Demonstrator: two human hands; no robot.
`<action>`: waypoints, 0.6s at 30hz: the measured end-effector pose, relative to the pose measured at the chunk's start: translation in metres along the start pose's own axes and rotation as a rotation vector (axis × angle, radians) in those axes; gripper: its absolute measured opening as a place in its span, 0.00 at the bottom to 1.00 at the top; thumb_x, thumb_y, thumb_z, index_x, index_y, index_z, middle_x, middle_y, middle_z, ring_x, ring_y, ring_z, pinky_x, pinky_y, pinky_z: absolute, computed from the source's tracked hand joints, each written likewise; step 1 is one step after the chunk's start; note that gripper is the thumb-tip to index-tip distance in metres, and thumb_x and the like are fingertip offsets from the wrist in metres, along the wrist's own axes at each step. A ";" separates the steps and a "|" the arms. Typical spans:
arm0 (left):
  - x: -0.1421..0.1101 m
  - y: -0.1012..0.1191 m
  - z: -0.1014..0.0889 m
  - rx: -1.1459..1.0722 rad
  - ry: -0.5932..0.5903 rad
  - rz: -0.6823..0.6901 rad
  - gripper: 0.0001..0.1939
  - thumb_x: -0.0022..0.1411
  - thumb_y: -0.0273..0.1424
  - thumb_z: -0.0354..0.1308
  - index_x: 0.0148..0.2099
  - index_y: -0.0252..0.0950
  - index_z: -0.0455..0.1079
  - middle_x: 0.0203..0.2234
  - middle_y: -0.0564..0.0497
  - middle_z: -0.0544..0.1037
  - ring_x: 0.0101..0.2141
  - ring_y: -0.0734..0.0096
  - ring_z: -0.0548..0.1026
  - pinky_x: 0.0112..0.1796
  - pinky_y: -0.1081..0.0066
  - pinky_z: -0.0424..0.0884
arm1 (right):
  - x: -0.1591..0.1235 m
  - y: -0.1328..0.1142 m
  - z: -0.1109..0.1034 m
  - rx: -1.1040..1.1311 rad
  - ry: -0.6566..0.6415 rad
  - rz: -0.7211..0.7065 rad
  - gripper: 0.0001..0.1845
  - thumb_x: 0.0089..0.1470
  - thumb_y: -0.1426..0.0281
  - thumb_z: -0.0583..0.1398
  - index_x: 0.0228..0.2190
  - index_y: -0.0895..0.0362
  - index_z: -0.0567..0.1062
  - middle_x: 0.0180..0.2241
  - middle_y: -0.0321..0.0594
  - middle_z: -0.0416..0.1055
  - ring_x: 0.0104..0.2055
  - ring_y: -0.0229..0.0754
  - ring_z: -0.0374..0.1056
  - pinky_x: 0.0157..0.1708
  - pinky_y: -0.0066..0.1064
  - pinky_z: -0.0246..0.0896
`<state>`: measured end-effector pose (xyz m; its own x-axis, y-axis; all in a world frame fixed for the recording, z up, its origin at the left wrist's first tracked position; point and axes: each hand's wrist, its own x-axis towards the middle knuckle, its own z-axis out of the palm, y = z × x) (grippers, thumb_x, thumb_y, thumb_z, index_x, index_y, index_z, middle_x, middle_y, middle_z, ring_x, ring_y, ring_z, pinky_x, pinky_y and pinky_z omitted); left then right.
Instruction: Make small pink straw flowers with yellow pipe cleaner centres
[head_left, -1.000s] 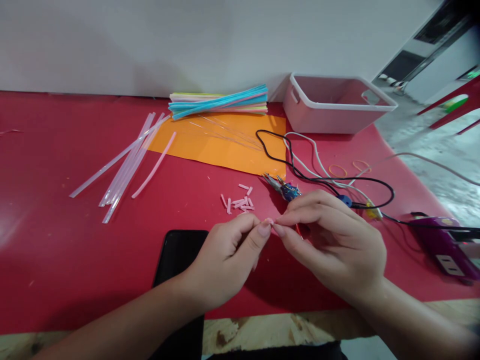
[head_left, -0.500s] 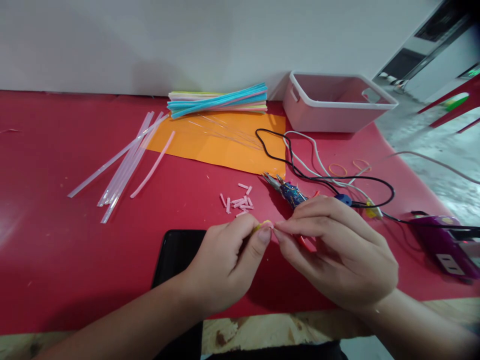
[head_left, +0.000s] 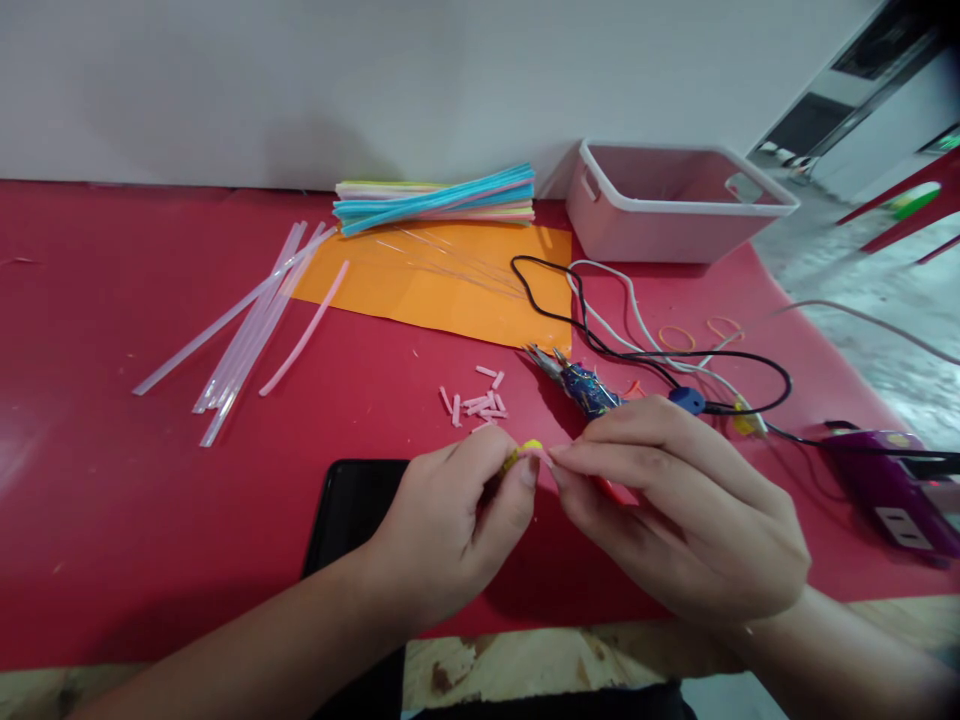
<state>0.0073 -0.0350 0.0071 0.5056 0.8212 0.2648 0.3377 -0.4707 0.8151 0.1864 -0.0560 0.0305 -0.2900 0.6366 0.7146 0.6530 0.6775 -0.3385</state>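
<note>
Between thumb and fingers, my left hand (head_left: 457, 520) is closed on a small yellow and pink piece (head_left: 532, 446), which looks like bent pipe cleaner. My right hand (head_left: 675, 510) pinches the pink end of that piece, its fingertips very close to my left thumb. Short cut pink pipe cleaner pieces (head_left: 484, 404) lie in a loose heap just beyond my left hand. Metal-jawed pliers (head_left: 559, 372) lie beyond my right hand, which partly covers them. Under my left wrist is a black phone (head_left: 356, 510).
Translucent glue sticks (head_left: 255, 330) and one pink pipe cleaner (head_left: 307, 330) lie left. Bundled coloured pipe cleaners (head_left: 435, 205) are behind an orange sheet (head_left: 450, 290). A pink bin (head_left: 652, 235) stands back right. Black and white cables (head_left: 637, 355) cross near a purple power strip (head_left: 885, 490).
My right hand has shifted slightly right, drawing a little away from my left. More of the yellow part now shows above my left thumb. The things on the table stay put.
</note>
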 end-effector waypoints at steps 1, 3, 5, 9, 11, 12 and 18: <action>0.000 0.000 0.000 -0.003 0.000 0.008 0.13 0.69 0.31 0.47 0.30 0.35 0.61 0.19 0.59 0.62 0.19 0.82 0.61 0.22 0.79 0.57 | 0.000 -0.001 -0.001 -0.005 0.000 -0.007 0.08 0.47 0.84 0.66 0.32 0.65 0.79 0.29 0.44 0.74 0.32 0.38 0.71 0.33 0.31 0.70; 0.000 0.001 -0.001 -0.010 0.005 0.021 0.13 0.69 0.31 0.47 0.30 0.35 0.61 0.19 0.59 0.61 0.19 0.82 0.60 0.22 0.79 0.57 | -0.001 -0.002 -0.002 -0.013 -0.001 -0.019 0.08 0.47 0.83 0.65 0.32 0.64 0.78 0.29 0.43 0.74 0.31 0.38 0.71 0.32 0.31 0.70; 0.000 0.002 -0.001 -0.010 0.007 0.024 0.13 0.69 0.30 0.47 0.29 0.36 0.60 0.18 0.60 0.61 0.19 0.82 0.60 0.21 0.80 0.57 | -0.001 -0.004 -0.002 -0.016 0.007 -0.023 0.08 0.47 0.83 0.65 0.32 0.62 0.78 0.28 0.42 0.74 0.30 0.39 0.71 0.30 0.31 0.70; 0.001 0.004 -0.002 0.010 0.003 0.022 0.13 0.67 0.29 0.48 0.28 0.36 0.59 0.18 0.60 0.60 0.18 0.83 0.59 0.21 0.80 0.55 | -0.001 -0.006 -0.002 -0.021 0.005 -0.013 0.09 0.47 0.82 0.65 0.32 0.59 0.77 0.27 0.40 0.74 0.29 0.38 0.71 0.27 0.31 0.69; 0.001 0.005 -0.002 0.019 0.004 0.022 0.13 0.67 0.30 0.48 0.28 0.36 0.59 0.18 0.60 0.61 0.18 0.82 0.60 0.21 0.80 0.56 | 0.001 -0.006 -0.002 -0.029 0.002 -0.020 0.10 0.48 0.82 0.64 0.33 0.58 0.76 0.27 0.39 0.74 0.28 0.38 0.71 0.27 0.31 0.70; 0.001 0.005 -0.001 0.025 0.003 0.022 0.13 0.68 0.30 0.48 0.28 0.36 0.59 0.18 0.60 0.62 0.18 0.81 0.60 0.21 0.79 0.56 | 0.001 -0.006 -0.002 -0.034 0.006 -0.024 0.10 0.48 0.82 0.64 0.33 0.57 0.76 0.28 0.39 0.74 0.28 0.38 0.71 0.27 0.31 0.70; 0.000 0.001 0.000 0.080 -0.016 0.023 0.11 0.68 0.30 0.47 0.30 0.37 0.58 0.20 0.59 0.65 0.19 0.80 0.63 0.22 0.77 0.56 | 0.004 -0.003 0.000 -0.076 0.049 -0.040 0.10 0.45 0.77 0.67 0.34 0.60 0.76 0.30 0.44 0.74 0.33 0.41 0.71 0.31 0.32 0.72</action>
<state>0.0077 -0.0354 0.0077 0.5267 0.8046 0.2741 0.3881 -0.5145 0.7647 0.1832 -0.0557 0.0349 -0.2837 0.5894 0.7564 0.6932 0.6711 -0.2630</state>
